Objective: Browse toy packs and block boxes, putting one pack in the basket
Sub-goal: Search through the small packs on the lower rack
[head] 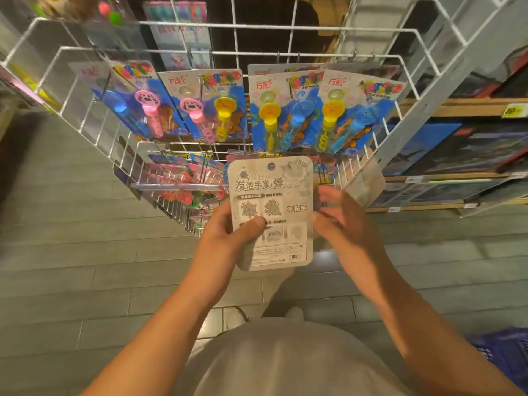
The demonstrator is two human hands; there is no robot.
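Both hands are up in front of the white wire display rack [288,28], and between them sits a grey toy pack [271,212], its printed back turned to the camera, upright, hang-hole at twelve o'clock. The left hand [228,227] grips the pack's nine o'clock edge, thumb curled across the printed card, the other fingers hidden behind it. The right hand [340,215] is at the three o'clock edge, thumb tip touching the card's side, fingers loosely bent; how firmly it grips, I can't tell, since the hand is motion-blurred.

Directly at twelve o'clock from the pack hangs a row of bubble wand packs [285,110] on blue cards, with pink, yellow and blue wands under clear blisters. Down at ten o'clock, a lower tier of the rack carries small red and pink toy packs [183,178], too blurred to read. Out at two to three o'clock, wooden shelves [457,105] hold dark block boxes [468,147]. The shopping basket [503,352], blue, peeks in at five o'clock on the grey tiled floor [85,267], well apart from the pack. The person's grey shirt fills six o'clock.
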